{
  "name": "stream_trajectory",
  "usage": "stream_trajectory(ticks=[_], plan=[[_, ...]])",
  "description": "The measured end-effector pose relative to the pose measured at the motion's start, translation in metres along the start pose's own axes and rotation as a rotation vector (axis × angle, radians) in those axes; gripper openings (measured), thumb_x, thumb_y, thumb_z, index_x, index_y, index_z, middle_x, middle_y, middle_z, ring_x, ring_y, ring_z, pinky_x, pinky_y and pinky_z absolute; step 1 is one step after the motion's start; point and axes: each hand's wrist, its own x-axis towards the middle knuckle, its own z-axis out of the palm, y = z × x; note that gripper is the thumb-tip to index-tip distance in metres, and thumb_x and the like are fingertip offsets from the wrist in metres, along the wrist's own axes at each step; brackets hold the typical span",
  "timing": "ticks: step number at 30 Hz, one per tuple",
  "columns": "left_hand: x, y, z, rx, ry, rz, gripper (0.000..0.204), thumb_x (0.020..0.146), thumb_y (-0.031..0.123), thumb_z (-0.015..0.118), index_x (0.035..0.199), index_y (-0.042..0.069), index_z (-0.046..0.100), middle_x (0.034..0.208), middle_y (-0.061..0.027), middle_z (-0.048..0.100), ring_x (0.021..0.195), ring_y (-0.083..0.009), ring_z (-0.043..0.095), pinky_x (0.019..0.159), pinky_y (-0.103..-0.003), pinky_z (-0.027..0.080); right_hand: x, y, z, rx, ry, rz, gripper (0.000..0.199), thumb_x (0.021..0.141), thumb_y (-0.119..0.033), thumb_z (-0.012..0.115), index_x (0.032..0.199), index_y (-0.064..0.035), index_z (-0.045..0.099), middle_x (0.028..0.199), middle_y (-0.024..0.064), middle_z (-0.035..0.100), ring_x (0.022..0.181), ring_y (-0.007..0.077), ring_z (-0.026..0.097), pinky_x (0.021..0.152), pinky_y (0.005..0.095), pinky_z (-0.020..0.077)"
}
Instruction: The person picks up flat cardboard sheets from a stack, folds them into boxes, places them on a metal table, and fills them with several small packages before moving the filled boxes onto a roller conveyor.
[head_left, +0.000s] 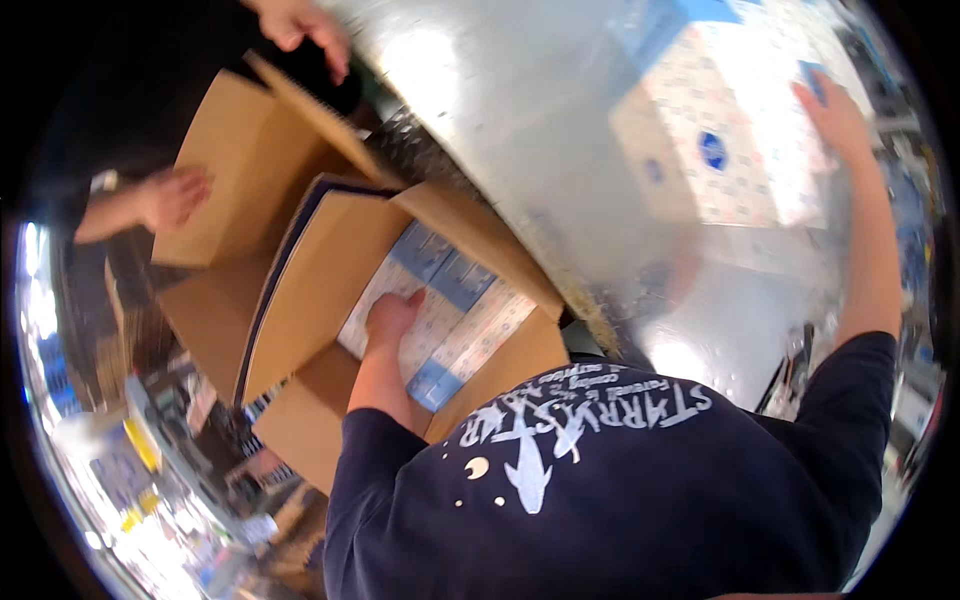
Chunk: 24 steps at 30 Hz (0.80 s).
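Observation:
My left hand (393, 318) reaches down into an open cardboard carton (320, 280) and rests on white patterned packages (470, 345) with blue panels. Its thumb stands apart; the other fingers are partly hidden. Out at the far right, my right hand (840, 118) lies against white patterned packages (735, 130) standing on a shiny metal table. The fingers there are stretched along the side, near a small blue patch.
A second open carton (225, 160) adjoins mine on the left. Another person's hands (175, 198) are beside it, one at its flap and one above. The metal table (500, 110) spans the right side. Blurred equipment (150, 470) fills the lower left.

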Motion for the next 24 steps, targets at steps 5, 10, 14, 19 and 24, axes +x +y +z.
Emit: stream_trajectory(ticks=[5, 10, 14, 19, 24], plan=[[0.007, 0.006, -0.002, 0.169, -0.038, 0.010, 0.059, 0.087, 0.054, 0.042, 0.094, 0.002, 0.067, 0.097, -0.0191, 0.065, 0.093, -0.0352, 0.062, 0.081, -0.044, 0.047, -0.042, -0.004, -0.036, 0.110, -0.078, -0.015, 0.063, 0.077, -0.059, 0.059, 0.113, -0.0079, 0.058, 0.103, 0.0180, 0.063, 0.097, 0.0334, 0.059, 0.082, 0.0409, 0.0464], [-0.062, 0.088, -0.091, 0.161, 0.028, 0.354, 0.050, 0.093, 0.043, 0.039, 0.093, 0.001, 0.066, 0.079, -0.0145, 0.066, 0.075, -0.0312, 0.064, 0.074, -0.042, 0.048, -0.024, -0.008, 0.018, 0.341, 0.076, 0.189, 0.075, 0.074, -0.063, 0.059, 0.135, -0.0231, 0.041, 0.115, 0.0263, 0.053, 0.110, 0.0379, 0.052, 0.091, 0.0416, 0.0425], [-0.130, 0.202, -0.151, -0.500, 0.185, 0.873, 0.042, 0.092, 0.035, 0.047, 0.115, 0.001, 0.054, 0.096, -0.0146, 0.064, 0.089, -0.0247, 0.062, 0.077, -0.036, 0.048, -0.047, -0.028, -0.022, 0.409, -0.211, 0.149, 0.081, 0.072, -0.070, 0.055, 0.139, -0.0298, 0.033, 0.110, 0.0284, 0.053, 0.103, 0.0388, 0.055, 0.086, 0.0436, 0.0448], [-0.169, 0.308, -0.119, -0.614, 0.037, 0.921, 0.075, 0.085, 0.028, 0.060, 0.140, 0.000, 0.017, 0.132, -0.0208, 0.042, 0.119, -0.0309, 0.046, 0.091, -0.042, 0.043, -0.150, -0.076, -0.055, 0.418, -0.235, 0.073, 0.072, 0.078, -0.055, 0.057, 0.138, -0.0234, 0.035, 0.104, 0.0257, 0.056, 0.094, 0.0399, 0.056, 0.079, 0.0442, 0.0462], [-0.208, 0.256, -0.093, -0.610, -0.453, 0.986, 0.083, 0.083, 0.023, 0.063, 0.142, 0.002, 0.008, 0.128, -0.0226, 0.045, 0.110, -0.0308, 0.054, 0.075, -0.036, 0.052, -0.270, -0.002, -0.024, 1.232, -0.440, 0.317, 0.078, 0.080, -0.057, 0.053, 0.141, -0.0147, 0.029, 0.120, 0.0174, 0.054, 0.107, 0.0291, 0.055, 0.087, 0.0398, 0.0455]])
